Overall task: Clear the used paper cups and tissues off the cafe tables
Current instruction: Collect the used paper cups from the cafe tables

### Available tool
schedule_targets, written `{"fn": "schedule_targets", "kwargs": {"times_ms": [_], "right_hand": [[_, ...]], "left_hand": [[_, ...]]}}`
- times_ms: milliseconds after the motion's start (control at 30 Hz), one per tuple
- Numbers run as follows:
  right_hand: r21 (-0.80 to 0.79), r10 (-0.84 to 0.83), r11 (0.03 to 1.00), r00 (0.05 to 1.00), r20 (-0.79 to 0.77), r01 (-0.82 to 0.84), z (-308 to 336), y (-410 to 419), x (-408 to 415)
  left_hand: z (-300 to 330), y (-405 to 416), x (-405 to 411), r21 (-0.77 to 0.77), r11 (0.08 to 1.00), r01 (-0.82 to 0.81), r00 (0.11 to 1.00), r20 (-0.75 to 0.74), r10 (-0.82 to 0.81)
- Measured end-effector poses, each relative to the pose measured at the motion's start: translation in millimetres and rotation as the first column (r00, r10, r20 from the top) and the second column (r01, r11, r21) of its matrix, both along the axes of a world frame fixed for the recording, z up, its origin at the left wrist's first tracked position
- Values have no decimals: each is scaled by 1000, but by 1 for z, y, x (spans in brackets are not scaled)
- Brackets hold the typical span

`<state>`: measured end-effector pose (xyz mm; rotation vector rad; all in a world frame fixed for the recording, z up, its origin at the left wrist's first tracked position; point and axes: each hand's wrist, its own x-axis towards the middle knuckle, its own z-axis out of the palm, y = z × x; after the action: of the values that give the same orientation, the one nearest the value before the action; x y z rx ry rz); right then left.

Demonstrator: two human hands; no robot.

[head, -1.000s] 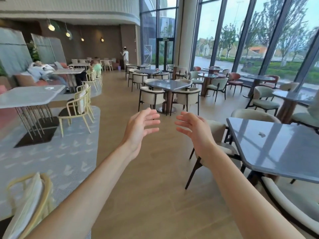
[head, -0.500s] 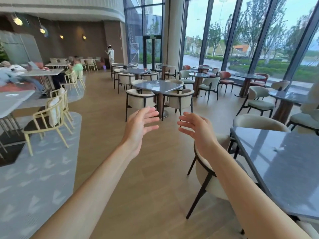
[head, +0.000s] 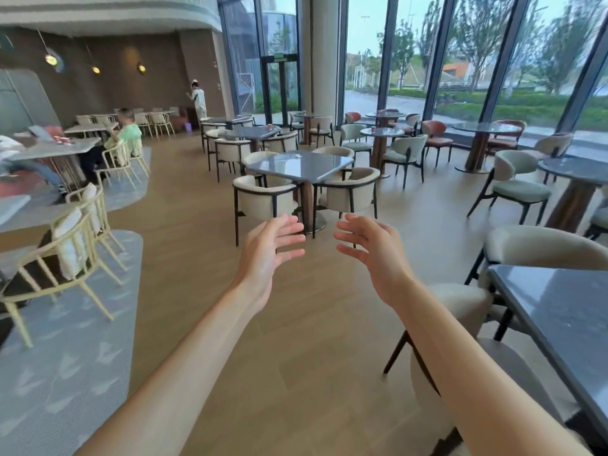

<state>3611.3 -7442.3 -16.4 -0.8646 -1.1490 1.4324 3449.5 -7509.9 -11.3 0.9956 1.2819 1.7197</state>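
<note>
Approach step: left hand and right hand spread, holding nothing; small crumpled white tissue lies on the grey square stone-topped counter at 12 o'clock, requiring further advance before pickup.

From here I can't make out the small pale scrap on the grey square surface ahead; it is too small to call a tissue. Beyond that surface, the tiny reddish cups are only specks. Right of it, the near grey surface is cut off by the frame edge.
</note>
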Motion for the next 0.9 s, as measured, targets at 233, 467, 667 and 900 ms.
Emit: {"fn": "schedule_targets", "kwargs": {"times_ms": [233, 467, 667, 900], "right_hand": [[-10, -89, 996, 996, -20, 88, -24, 167, 4], [-23, -277, 961, 961, -9, 277, -11, 342, 54], [-39, -436, 899, 900, 23, 437, -15, 449, 105], [-11, -631, 775, 774, 60, 632, -23, 599, 148]], "left_hand": [[-18, 184, 4, -21, 998, 66, 998, -21, -66], [-1, 384, 48, -23, 970, 240, 969, -45, -241], [-3, 520, 97, -15, 913, 407, 913, -10, -407], [-16, 712, 131, 23, 796, 604, 795, 50, -605]]}}
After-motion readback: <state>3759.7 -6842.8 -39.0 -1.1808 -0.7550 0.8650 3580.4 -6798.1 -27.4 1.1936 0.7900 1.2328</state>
